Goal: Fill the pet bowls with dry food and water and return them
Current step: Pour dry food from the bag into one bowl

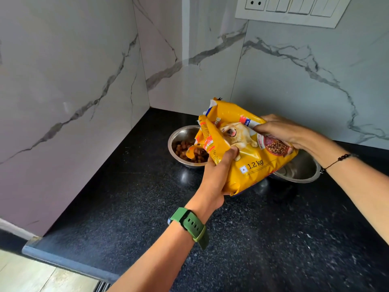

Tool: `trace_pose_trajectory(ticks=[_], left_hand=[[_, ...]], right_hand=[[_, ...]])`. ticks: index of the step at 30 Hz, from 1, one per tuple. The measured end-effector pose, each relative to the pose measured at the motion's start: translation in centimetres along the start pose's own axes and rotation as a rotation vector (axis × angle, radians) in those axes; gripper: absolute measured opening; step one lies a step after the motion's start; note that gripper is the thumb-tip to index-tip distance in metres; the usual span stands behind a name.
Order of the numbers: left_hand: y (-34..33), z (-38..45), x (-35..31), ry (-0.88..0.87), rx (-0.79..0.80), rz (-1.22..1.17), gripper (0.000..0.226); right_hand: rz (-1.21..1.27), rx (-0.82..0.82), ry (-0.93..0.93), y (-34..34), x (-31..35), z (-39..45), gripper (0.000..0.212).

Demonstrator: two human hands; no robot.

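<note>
A yellow 1.2 kg dog-food bag [252,165] is tipped leftward over a steel bowl [179,137] on the black counter. Brown kibble [184,151] lies in that bowl, right under the bag's torn mouth. My left hand [214,178], with a green watch on the wrist, grips the bag's near side by the mouth. My right hand [280,131] grips the bag's upper far end. A second steel bowl [301,169] sits to the right, half hidden behind the bag; I cannot see what is in it.
The black speckled counter [147,207] fills a corner between two marble-tiled walls [84,81]. Its front edge runs along the lower left, with floor tiles below. A white switch panel [294,9] is on the back wall, upper right.
</note>
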State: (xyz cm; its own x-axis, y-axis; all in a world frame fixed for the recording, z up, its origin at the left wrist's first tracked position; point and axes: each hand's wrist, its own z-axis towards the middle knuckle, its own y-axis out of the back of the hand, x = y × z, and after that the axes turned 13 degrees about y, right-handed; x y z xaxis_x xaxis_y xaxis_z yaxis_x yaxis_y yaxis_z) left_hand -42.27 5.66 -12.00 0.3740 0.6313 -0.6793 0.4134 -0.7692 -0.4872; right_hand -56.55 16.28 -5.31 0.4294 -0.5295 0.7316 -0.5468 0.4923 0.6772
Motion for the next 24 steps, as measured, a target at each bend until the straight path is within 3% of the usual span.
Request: trace_pose_trajectory(ticks=[18, 24], left_hand=[[-0.15, 0.22, -0.17, -0.086, -0.026, 0.072, 0.052], [-0.24, 0.1, -0.42, -0.019, -0.011, 0.059, 0.051]], right_hand=[[0.084, -0.102, 0.074, 0.21, -0.49, -0.89, 0.014], [0.03, -0.036, 0.035, 0.29, -0.65, -0.84, 0.013]])
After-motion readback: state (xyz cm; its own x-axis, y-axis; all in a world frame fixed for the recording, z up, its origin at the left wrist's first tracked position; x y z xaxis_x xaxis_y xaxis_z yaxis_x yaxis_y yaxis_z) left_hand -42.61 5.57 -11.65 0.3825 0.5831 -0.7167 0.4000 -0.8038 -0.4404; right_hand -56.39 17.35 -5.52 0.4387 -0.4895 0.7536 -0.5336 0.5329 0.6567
